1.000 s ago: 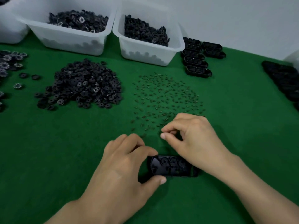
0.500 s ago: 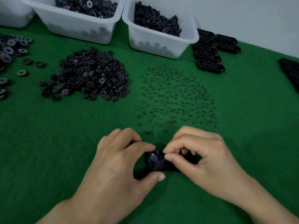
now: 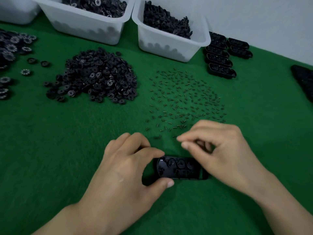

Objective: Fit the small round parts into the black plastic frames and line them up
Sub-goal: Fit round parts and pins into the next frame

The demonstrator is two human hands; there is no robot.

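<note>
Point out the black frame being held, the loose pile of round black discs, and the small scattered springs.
black frame (image 3: 182, 169): head view, its open inner face.
pile of discs (image 3: 96, 77): head view, centre of the heap.
small springs (image 3: 186, 100): head view, middle of the scatter.

1 wide-angle view, worn on the head above the near edge of the bench (image 3: 50, 150), faces forward and down, close over the left hand (image 3: 122, 170) and right hand (image 3: 225, 150), reaching the far edge and the wall (image 3: 262, 17) beyond.
</note>
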